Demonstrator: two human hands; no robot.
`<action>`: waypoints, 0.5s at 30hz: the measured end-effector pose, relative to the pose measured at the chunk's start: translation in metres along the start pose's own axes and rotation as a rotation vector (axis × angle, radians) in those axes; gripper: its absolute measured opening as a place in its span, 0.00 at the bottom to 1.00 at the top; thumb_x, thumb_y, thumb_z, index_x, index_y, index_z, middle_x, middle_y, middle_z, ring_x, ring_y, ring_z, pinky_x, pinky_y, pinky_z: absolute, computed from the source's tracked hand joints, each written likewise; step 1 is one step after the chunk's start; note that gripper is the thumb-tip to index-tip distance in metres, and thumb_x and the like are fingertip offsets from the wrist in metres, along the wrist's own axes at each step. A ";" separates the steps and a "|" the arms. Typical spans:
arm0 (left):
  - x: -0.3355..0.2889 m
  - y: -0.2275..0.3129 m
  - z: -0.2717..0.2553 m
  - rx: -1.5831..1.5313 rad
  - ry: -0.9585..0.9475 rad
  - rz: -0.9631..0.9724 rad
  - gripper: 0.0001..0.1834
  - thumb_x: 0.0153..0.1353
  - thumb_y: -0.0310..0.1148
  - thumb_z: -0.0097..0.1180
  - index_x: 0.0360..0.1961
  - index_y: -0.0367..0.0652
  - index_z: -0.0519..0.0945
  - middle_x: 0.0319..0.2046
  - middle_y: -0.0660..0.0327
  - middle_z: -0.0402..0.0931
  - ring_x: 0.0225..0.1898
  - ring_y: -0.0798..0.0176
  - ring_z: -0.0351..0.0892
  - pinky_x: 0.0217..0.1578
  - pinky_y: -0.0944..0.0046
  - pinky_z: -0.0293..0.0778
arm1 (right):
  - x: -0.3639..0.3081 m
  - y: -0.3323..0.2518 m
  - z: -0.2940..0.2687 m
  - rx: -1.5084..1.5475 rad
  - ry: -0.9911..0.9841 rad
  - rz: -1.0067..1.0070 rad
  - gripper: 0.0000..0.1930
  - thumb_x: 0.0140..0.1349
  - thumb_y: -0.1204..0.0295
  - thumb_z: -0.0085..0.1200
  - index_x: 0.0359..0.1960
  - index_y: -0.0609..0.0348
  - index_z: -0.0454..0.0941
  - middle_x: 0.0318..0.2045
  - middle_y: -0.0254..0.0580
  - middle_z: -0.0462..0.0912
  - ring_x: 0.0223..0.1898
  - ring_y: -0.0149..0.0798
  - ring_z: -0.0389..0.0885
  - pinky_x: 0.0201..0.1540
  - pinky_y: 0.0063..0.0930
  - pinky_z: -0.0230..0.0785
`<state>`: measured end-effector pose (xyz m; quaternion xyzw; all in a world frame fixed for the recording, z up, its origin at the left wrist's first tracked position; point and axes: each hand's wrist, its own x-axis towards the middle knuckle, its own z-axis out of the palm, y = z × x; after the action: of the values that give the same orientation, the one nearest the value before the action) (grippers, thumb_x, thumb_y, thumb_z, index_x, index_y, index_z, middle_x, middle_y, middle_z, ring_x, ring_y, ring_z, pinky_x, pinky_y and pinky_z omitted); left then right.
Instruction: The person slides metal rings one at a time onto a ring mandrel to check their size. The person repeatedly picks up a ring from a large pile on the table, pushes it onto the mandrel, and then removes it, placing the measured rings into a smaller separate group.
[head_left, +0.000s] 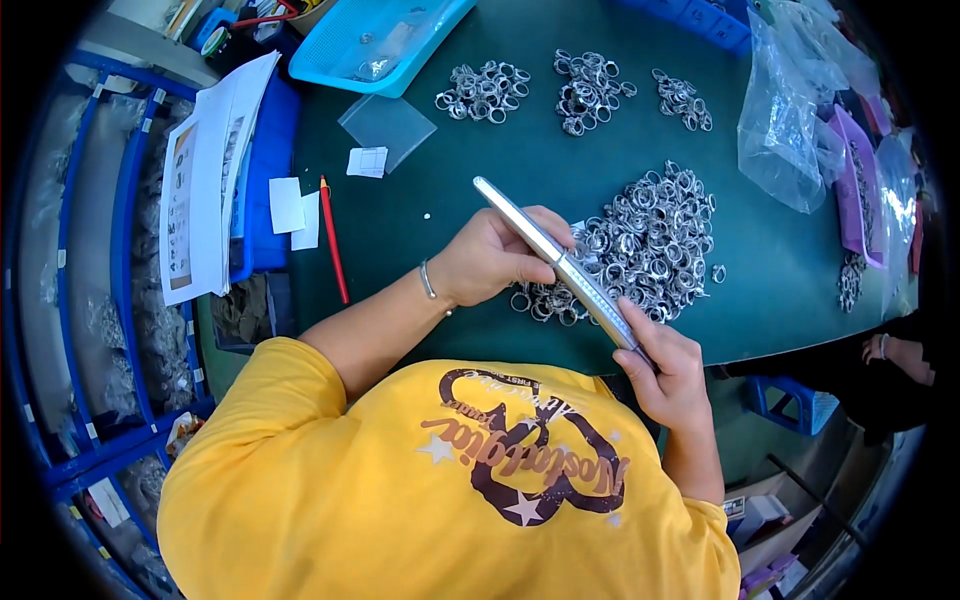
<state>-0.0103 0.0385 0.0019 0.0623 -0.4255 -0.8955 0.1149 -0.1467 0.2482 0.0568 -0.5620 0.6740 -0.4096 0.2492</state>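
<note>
Slanting across the front of my body is a silver ring mandrel (592, 291), a tapered metal stick with a marked scale along it. My left hand (497, 254) is closed round its upper part, thumb on the near side. Lower down, my right hand (668, 372) grips the other end between thumb and fingers. Whether a ring sits on the stick under my fingers is hidden. Just beyond both hands spreads a large heap of silver rings (655, 235). Farther back lie three smaller piles: a left pile (485, 92), a middle pile (590, 92) and a right pile (683, 100).
On the green table (400, 225) are a red pencil (334, 240), paper slips (286, 205), a clear bag (390, 128) and a light-blue basket (340, 45). Plastic bags (780, 140) and a pink basket (850, 190) stand right. Another person's hand (903, 357) shows beyond.
</note>
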 end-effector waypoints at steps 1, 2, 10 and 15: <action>0.000 -0.001 0.001 0.071 -0.003 0.031 0.16 0.45 0.21 0.61 0.38 0.35 0.76 0.38 0.57 0.71 0.41 0.65 0.73 0.42 0.70 0.71 | 0.000 0.001 0.000 -0.006 -0.008 -0.001 0.24 0.48 0.81 0.57 0.51 0.64 0.70 0.33 0.51 0.79 0.27 0.43 0.78 0.31 0.25 0.70; 0.000 -0.001 0.002 0.141 -0.006 0.061 0.15 0.46 0.20 0.60 0.38 0.35 0.76 0.38 0.57 0.71 0.40 0.65 0.73 0.42 0.70 0.71 | 0.000 0.001 0.000 -0.012 -0.015 -0.001 0.24 0.48 0.80 0.57 0.51 0.64 0.70 0.34 0.52 0.79 0.27 0.43 0.78 0.31 0.25 0.70; 0.004 0.003 -0.010 -0.101 0.236 0.104 0.14 0.52 0.18 0.51 0.42 0.32 0.72 0.35 0.55 0.72 0.35 0.66 0.73 0.39 0.70 0.71 | -0.009 0.006 -0.017 0.888 -0.085 0.471 0.21 0.59 0.74 0.49 0.55 0.65 0.65 0.17 0.29 0.69 0.10 0.19 0.58 0.13 0.12 0.44; 0.006 0.016 -0.016 0.519 0.316 0.028 0.18 0.50 0.21 0.58 0.44 0.38 0.73 0.35 0.61 0.71 0.31 0.70 0.71 0.33 0.73 0.70 | 0.000 0.012 -0.039 0.976 0.166 0.649 0.21 0.59 0.72 0.47 0.55 0.64 0.65 0.17 0.36 0.68 0.09 0.22 0.56 0.09 0.13 0.47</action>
<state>-0.0099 0.0153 0.0046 0.2222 -0.6178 -0.7344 0.1721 -0.1842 0.2592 0.0682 -0.1134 0.5622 -0.6179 0.5378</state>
